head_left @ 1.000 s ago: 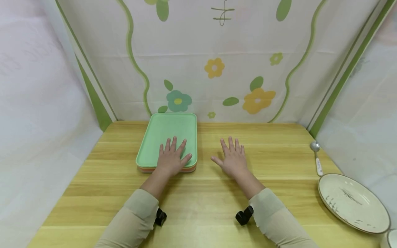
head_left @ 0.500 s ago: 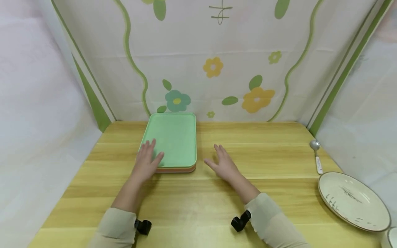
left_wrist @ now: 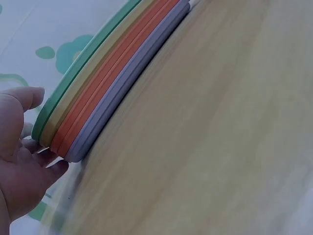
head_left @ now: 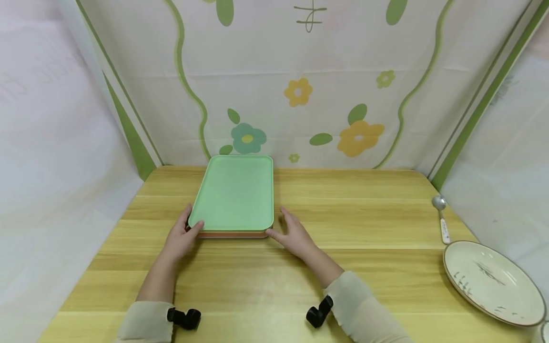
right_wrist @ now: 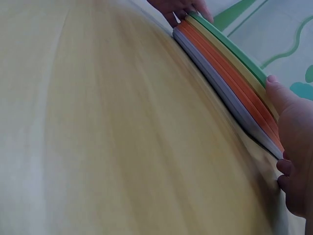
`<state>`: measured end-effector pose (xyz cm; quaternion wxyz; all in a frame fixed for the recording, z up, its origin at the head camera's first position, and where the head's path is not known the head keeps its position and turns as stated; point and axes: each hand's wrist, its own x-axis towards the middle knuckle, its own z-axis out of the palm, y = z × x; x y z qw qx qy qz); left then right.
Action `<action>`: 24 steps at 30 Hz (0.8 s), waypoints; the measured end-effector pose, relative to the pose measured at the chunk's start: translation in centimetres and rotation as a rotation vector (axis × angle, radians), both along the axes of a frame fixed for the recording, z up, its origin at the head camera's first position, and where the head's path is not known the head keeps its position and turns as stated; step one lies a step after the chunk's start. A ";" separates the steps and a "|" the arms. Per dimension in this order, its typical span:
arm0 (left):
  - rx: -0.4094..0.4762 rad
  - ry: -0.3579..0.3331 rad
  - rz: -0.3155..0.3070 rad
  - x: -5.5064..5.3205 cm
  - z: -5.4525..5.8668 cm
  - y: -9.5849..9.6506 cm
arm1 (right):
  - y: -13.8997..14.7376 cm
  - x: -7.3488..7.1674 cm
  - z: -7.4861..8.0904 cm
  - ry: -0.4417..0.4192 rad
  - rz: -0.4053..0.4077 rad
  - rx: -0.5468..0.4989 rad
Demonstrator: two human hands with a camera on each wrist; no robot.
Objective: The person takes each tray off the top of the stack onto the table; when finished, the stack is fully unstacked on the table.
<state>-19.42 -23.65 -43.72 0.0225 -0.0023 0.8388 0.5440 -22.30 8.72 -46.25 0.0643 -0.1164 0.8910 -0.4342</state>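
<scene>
A stack of rectangular trays lies toward the table's left side, with a mint-green tray (head_left: 236,193) on top. Below it show a yellow tray (left_wrist: 85,90), orange trays (left_wrist: 105,90) and a purple-grey tray (left_wrist: 129,81). My left hand (head_left: 180,238) grips the stack's near left corner, thumb over the green rim and fingers along the side. At the near right corner my right hand (head_left: 296,236) holds it, its thumb (right_wrist: 276,93) at the green rim and its other fingers curled low beside the stack.
On the wooden table (head_left: 274,286), a spoon (head_left: 440,216) with a white handle lies at the right edge. Nearer stands a cream plate (head_left: 493,281), with part of another white dish (head_left: 544,331) beyond it. A flower-patterned cloth (head_left: 296,57) hangs behind the table.
Both hands were spread wide, the left above the green tray and the right beside it. The left moved left and nearer, the right came in leftward, and both took hold of the stack's near corners.
</scene>
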 end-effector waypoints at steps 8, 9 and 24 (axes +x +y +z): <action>0.037 -0.013 -0.003 0.0 -0.5 -0.4 | -0.7 -0.3 0.0 0.028 0.027 -0.004; 0.041 -0.017 -0.005 -0.1 -0.6 -0.5 | -0.8 -0.3 -0.1 0.029 0.029 -0.007; 0.199 -0.043 0.043 -0.4 -0.8 -0.7 | -1.5 -0.3 0.2 0.050 0.056 -0.129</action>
